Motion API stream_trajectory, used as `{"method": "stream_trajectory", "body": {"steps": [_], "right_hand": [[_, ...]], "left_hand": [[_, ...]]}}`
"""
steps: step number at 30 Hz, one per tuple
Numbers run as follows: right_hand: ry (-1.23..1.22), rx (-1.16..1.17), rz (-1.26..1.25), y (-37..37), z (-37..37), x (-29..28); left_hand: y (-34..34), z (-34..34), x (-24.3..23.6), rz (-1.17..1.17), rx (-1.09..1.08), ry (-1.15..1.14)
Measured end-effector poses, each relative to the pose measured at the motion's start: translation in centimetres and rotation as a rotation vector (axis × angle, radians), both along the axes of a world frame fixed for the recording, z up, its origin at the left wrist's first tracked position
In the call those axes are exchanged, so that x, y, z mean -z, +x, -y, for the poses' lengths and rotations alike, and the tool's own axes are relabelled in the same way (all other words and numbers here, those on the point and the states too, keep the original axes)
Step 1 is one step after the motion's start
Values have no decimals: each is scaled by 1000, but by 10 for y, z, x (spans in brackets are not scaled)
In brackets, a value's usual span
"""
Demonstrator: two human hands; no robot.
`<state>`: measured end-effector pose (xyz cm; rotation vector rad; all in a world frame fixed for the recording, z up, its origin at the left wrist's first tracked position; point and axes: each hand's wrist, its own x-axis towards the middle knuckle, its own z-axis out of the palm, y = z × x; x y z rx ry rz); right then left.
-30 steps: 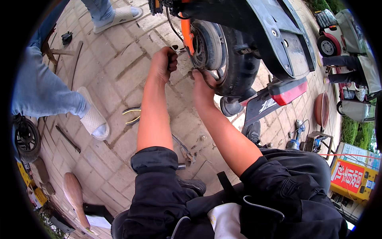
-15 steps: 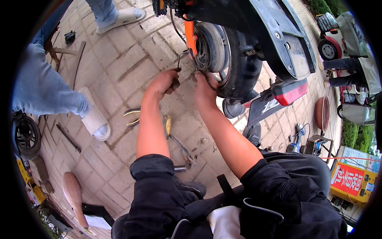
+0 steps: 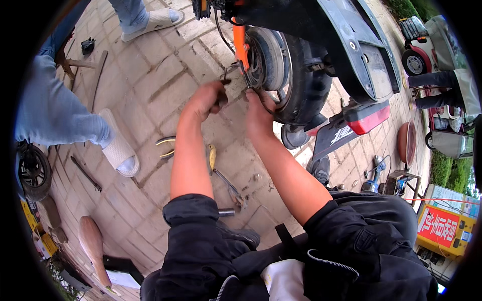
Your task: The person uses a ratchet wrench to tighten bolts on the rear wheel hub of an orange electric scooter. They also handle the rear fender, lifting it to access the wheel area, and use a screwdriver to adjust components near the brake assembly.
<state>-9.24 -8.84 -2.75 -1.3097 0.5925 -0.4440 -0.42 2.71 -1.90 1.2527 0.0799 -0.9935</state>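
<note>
A scooter wheel (image 3: 301, 75) with an orange fork arm (image 3: 241, 47) and brake disc (image 3: 253, 67) sits at the top center. My left hand (image 3: 207, 99) is left of the hub, its fingers curled, slightly blurred, beside a thin dark piece (image 3: 227, 74); what they hold is unclear. My right hand (image 3: 260, 111) is at the lower edge of the hub, fingers closed against the fork end on something I cannot make out. Below my arms lie yellow-handled pliers (image 3: 212, 156) and a metal tool (image 3: 233, 193).
A person's jeans legs and white slides (image 3: 120, 148) are at the left, with a loose wheel (image 3: 34, 171). A red-brown basin (image 3: 405, 143), blue power tool (image 3: 373, 175), parked vehicle (image 3: 422, 42) and another person's dark legs (image 3: 434, 80) are right. Paving bricks (image 3: 125, 210) surround me.
My left hand has pulled back down and left from beside the orange arm since a second ago, then shifted slightly up. My right hand stays at the hub.
</note>
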Motion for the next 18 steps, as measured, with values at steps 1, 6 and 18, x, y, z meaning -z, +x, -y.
{"method": "stream_trajectory", "body": {"steps": [1,6,18], "right_hand": [[4,-1,5,1,-3,-3],[-22,-6,-5,0,2,1],[-65,-5,-70,2,0,-4]], "left_hand": [[7,-1,-1,-49,-128,-62],[33,0,-57,204,-170,-374],[27,-11,19,-184,-146,-272]]}}
